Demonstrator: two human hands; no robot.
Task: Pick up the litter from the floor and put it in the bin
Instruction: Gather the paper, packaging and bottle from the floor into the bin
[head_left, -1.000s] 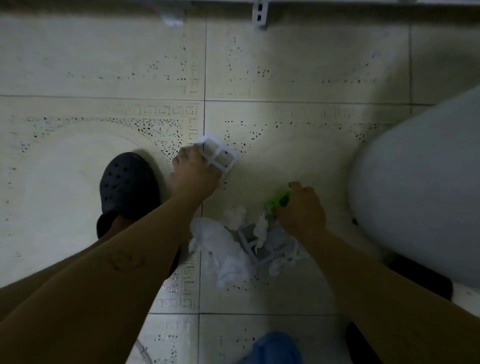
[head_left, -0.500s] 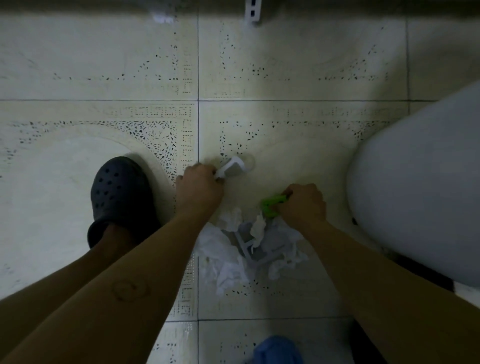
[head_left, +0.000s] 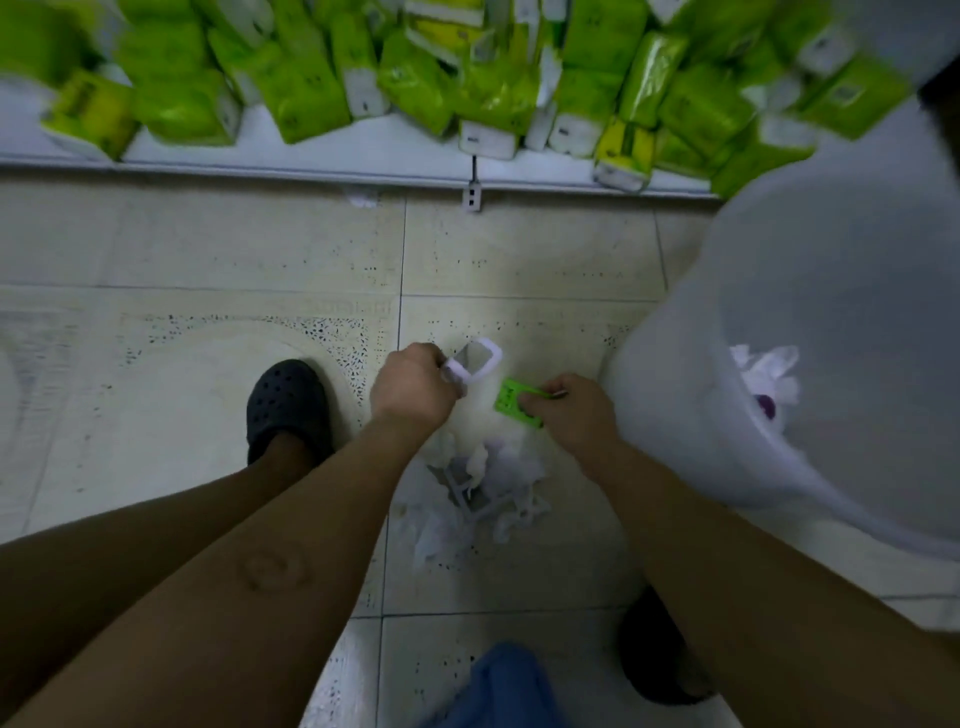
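Your speckled tile floor (head_left: 208, 249) carried a heap of crumpled white tissue and plastic scraps (head_left: 483, 488) between your black clogs (head_left: 288, 402), with the white bin (head_left: 727, 415) standing just right of it. Beyond, a low white shelf (head_left: 291, 150) held green tissue packs (head_left: 415, 78).

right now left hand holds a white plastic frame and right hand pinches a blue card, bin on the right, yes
No: the head view shows the card in the right hand is green, not blue. The left hand holds the white plastic frame; the bin is on the right.
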